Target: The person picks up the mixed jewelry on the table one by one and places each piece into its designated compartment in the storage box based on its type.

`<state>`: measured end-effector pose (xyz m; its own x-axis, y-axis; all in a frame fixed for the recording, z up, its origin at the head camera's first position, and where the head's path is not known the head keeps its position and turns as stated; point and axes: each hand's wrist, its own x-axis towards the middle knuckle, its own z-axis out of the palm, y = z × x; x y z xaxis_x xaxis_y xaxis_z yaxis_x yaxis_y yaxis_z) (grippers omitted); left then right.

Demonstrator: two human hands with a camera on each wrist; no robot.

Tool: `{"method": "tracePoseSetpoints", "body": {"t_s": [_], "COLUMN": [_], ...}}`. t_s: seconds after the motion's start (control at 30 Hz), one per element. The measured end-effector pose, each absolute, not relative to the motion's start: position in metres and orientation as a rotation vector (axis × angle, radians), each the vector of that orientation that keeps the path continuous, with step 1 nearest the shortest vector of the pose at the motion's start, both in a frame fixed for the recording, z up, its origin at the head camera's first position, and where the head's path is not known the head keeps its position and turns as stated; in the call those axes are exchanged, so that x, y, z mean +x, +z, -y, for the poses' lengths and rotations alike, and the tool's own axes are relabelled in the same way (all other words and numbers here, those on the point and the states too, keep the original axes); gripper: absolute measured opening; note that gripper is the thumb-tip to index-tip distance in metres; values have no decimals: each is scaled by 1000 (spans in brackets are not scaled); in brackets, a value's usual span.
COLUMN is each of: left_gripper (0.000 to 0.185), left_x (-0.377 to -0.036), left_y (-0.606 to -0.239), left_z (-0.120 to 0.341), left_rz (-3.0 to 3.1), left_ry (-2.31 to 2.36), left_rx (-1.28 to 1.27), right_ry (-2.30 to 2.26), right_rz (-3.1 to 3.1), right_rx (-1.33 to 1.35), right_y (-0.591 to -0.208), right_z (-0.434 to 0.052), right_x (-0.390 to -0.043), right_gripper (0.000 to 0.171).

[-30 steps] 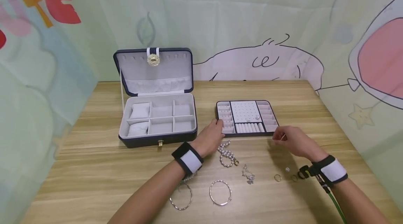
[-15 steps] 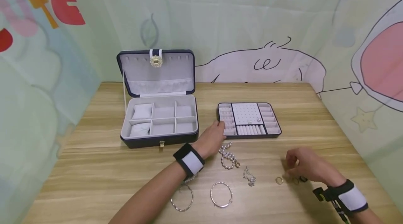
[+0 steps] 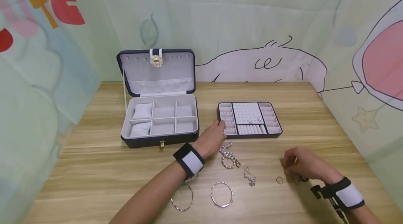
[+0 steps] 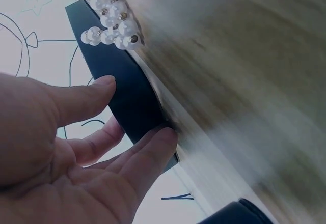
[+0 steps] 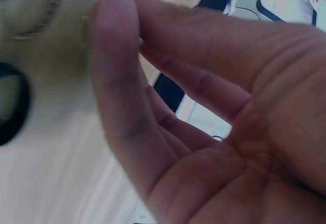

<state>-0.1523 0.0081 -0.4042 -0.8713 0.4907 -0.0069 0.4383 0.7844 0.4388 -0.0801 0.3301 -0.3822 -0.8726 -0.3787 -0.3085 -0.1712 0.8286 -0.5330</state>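
Observation:
My left hand (image 3: pixel 212 138) grips the front left corner of a dark-edged jewelry tray (image 3: pixel 247 135). In the left wrist view its thumb (image 4: pixel 84 99) and fingers lie against the tray's dark side. Low over the table at the right, my right hand (image 3: pixel 305 163) pinches a small white pearl earring (image 5: pixel 140 42) between thumb and index finger, which hide most of it. Beside this hand lie a thin gold ring (image 3: pixel 280 180) and a black ring (image 3: pixel 303 178). A similar pearl stud (image 3: pixel 259 119) sits in the tray's perforated white panel, above a row of padded ring slots.
A navy jewelry box (image 3: pixel 160 141) stands with its lid up at the left, two white cushions in its compartments. In front of the tray lie a pearl strand (image 3: pixel 229 157), a silver chain (image 3: pixel 251 178) and two bangles, one (image 3: pixel 221 194) in the middle and one (image 3: pixel 182 210) near my left forearm.
My right hand has come from the tray's front right corner down to the loose earring, and its fingers have pinched it. My left hand has stayed at the tray.

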Motion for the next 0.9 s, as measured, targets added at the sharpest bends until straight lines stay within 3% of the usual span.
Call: {"method": "tracePoseSetpoints", "body": {"t_s": [0.43,0.9], "left_gripper": [28,27], "left_x": [-153,-153], "left_y": [-405,-407], "left_z": [-7,-9], "left_rz": [-2864,-2889], "left_ry": [634,621], "left_rx": [747,772], "right_ry": [-788,-798], "right_rz": [-2948,-3055], "right_rx": [-432,-426], "right_y": [-358,-375], "right_z": [-298,-264], "right_x": [-127,-187], "right_gripper": [10,14]}}
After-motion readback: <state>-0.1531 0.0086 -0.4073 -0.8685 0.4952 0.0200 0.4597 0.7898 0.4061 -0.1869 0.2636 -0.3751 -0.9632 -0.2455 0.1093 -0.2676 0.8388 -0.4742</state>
